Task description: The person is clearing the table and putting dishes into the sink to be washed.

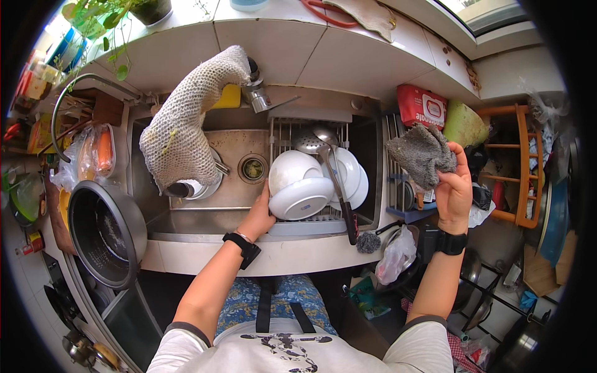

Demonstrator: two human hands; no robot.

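Observation:
My right hand (pixel 454 193) pinches a crumpled grey cloth (pixel 425 156) between thumb and fingers, held up right of the sink. My left hand (pixel 259 214) touches the left edge of the tilted white bowls (pixel 301 198); its fingers are partly hidden behind them, so whether it grips them cannot be told. Those bowls stand in a dish rack (pixel 308 227) set across the sink (pixel 226 123). Several white plates (pixel 352 179) lean on their right. A skimmer (pixel 309 141) and a ladle (pixel 325 135) lie over the dishes, handles pointing towards me.
A knitted cloth (pixel 186 121) drapes over the faucet (pixel 258 95), partly covering white dishware (pixel 198 189) in the sink. At left, a dark cooking pot (pixel 105 233) sits on the counter edge. A red wipes pack (pixel 422 106) and a dish rack (pixel 406 214) stand right; a scrubber (pixel 368 242) lies near the front edge.

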